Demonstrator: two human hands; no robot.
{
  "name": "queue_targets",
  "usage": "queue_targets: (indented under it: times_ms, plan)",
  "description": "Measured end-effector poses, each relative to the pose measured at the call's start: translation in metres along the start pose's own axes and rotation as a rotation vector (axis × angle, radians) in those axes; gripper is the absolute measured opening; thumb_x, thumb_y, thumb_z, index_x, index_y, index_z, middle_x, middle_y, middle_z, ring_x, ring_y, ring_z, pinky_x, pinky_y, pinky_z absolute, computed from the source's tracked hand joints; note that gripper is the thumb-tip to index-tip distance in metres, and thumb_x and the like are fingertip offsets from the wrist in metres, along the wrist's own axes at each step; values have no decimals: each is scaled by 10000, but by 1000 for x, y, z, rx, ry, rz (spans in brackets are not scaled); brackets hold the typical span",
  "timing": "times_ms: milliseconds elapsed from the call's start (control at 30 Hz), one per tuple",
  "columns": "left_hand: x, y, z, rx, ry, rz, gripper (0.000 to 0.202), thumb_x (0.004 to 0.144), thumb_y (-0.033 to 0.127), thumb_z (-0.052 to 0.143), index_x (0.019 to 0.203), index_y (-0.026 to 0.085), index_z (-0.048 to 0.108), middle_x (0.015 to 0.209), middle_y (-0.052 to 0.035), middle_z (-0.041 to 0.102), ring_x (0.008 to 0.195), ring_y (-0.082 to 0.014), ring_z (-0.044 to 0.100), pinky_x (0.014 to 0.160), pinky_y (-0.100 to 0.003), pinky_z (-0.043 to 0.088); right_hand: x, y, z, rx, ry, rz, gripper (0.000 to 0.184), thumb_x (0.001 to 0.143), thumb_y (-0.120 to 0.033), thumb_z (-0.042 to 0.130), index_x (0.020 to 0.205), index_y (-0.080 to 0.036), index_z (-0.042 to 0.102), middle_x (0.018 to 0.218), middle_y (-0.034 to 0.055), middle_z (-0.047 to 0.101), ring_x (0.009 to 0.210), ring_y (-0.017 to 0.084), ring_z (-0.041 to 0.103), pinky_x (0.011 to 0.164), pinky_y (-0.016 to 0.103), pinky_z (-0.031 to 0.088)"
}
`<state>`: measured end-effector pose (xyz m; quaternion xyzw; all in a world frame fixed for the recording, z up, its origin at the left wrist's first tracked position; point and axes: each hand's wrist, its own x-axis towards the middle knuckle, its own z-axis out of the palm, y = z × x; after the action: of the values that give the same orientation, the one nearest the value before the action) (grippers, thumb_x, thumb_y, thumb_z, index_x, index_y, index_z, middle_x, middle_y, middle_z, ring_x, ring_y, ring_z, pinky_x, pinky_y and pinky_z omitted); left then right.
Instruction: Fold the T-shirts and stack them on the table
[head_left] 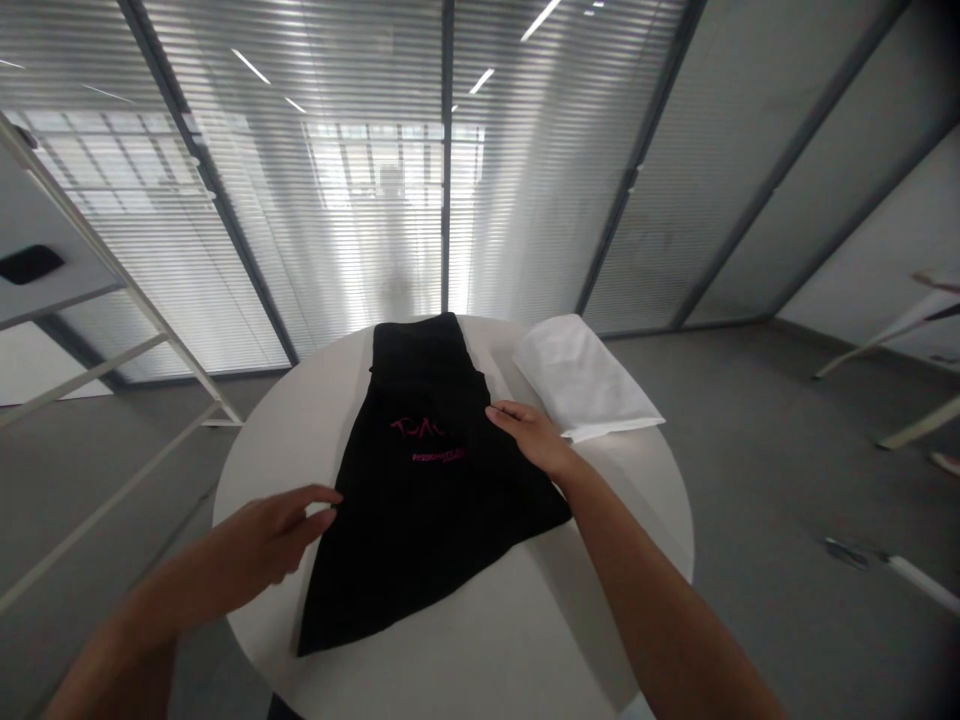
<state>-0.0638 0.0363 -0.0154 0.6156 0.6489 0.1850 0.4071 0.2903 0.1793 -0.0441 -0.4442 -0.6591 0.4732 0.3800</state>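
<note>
A black garment (405, 530) with pink lettering lies spread on the round white table (262, 440), narrow at the far end and flared towards me. At its left edge is my left hand (262, 540), thumb and index fingertips closed together on the cloth's border. My right hand (529, 435) grips the opposite edge, farther up, with the thumb on the fabric and part of the fingers hidden. To the right of the garment rests a folded white cloth (589, 375), close beside my right hand.
Behind the table stand glass partitions with blinds (375, 220). A whiteboard on a pale metal frame (142, 310) is at the left. On the right are light-coloured furniture legs (919, 425) and a dark, blurred object (847, 552) on the grey floor (757, 440).
</note>
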Motion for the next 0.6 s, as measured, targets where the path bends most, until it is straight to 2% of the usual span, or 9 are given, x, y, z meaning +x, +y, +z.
queue_targets:
  times_ms: [67,133,233,300,367,433,500,600]
  plan:
    - [26,34,10,-11,-22,71,530,841,596,517,1194,216,625,700,-9,636,607,-162,604,562,-257,460,1,2,4,96,-21,31,407,802,-596,592,852,-200,674,754,-14,616,699,149,540,647,261,401]
    - [57,66,29,-75,-8,129,519,855,609,472,1105,189,646,824,-43,652,675,-166,614,582,-267,470,1,2,7,175,-39,49,403,786,-589,620,858,-197,675,761,-13,619,695,145,542,654,263,407]
    - [99,95,61,-229,-38,180,475,821,583,538,1063,185,632,972,-72,658,825,-195,627,625,-282,489,2,3,8,246,-28,54,384,777,-570,646,873,-199,680,822,-4,644,749,154,569,707,278,429]
    - [116,100,77,-351,-33,219,396,801,543,590,954,179,627,958,-64,654,866,-195,624,672,-287,495,2,3,7,274,-10,64,376,772,-560,657,879,-201,682,844,0,654,785,164,587,740,288,440]
    - [124,97,85,-455,1,256,327,783,494,636,823,172,596,860,-39,642,825,-176,620,696,-281,489,2,4,7,305,-10,86,368,766,-548,669,895,-204,684,837,-1,659,793,169,597,750,292,445]
    - [124,90,86,-557,8,289,298,773,449,665,751,172,556,787,-16,623,773,-154,614,713,-279,487,2,4,8,328,-31,103,358,759,-526,686,929,-210,689,834,-5,663,787,165,603,752,291,447]
    - [121,83,83,-681,-34,298,283,783,428,661,754,181,526,779,-3,620,743,-144,616,723,-291,498,1,4,10,321,-61,100,346,753,-494,703,962,-218,695,863,-9,672,795,157,607,768,289,444]
    - [115,77,76,-831,-34,277,289,806,437,636,771,199,475,736,33,578,667,-113,594,661,-261,503,-1,1,13,291,-107,88,321,751,-438,716,990,-223,697,928,-7,683,851,155,615,820,294,437]
